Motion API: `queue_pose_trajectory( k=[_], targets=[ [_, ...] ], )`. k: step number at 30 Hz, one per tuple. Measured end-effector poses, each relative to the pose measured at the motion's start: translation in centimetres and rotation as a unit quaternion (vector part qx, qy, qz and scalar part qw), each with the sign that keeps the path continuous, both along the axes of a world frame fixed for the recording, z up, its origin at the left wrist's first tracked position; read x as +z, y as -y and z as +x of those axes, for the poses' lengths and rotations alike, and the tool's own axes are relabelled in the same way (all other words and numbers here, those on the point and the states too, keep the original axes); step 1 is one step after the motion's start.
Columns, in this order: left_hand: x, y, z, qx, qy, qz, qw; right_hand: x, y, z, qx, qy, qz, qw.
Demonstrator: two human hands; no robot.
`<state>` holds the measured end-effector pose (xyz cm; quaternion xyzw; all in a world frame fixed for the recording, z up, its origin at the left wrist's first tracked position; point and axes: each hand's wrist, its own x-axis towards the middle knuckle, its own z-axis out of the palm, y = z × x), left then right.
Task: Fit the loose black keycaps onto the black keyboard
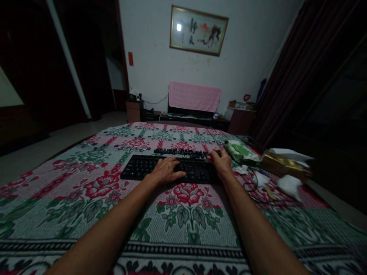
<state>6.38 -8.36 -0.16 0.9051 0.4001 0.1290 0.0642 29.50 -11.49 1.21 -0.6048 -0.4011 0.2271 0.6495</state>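
Observation:
A black keyboard [137,168] lies on a bed with a red and green flowered cover [86,191]. My left hand [166,170] rests flat on the middle of the keyboard, fingers stretched out over the keys. Behind the keyboard runs a row of loose dark keycaps [177,152]. My right hand [219,160] is at the keyboard's far right corner, its fingers pinched together at the end of that row, on something too small to make out.
To the right on the bed lie a green and white packet [239,151], a gold-coloured box [282,164], white wads [289,185] and a dark cable [254,191]. Beyond the bed a low cabinet holds a screen draped in pink cloth [194,97]. A framed picture [198,30] hangs above.

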Motion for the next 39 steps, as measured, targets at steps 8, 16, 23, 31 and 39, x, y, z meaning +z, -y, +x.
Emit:
queue_pose_trajectory(
  k=[8, 16, 23, 31, 39],
  targets=[
    [-1.2, 0.6, -0.4, 0.008, 0.018, 0.023, 1.0, -0.9, -0.1, -1.7, 0.139, 0.13, -0.018, 0.981],
    [-1.6, 0.3, -0.3, 0.003, 0.016, 0.037, 0.999, -0.1, -0.1, -2.9, 0.216, 0.248, 0.011, 0.944],
    [-1.9, 0.1, -0.3, 0.0, 0.027, 0.049, 0.998, -0.5, -0.2, -3.9, 0.206, 0.252, 0.044, 0.945],
    [-1.6, 0.4, -0.3, -0.001, 0.026, 0.052, 0.998, -1.0, -0.4, -4.3, 0.24, 0.329, 0.004, 0.914],
    [-1.7, 0.3, -0.3, 0.003, 0.022, 0.045, 0.999, 0.3, -1.2, -5.6, 0.171, 0.421, -0.079, 0.887]
  ],
)
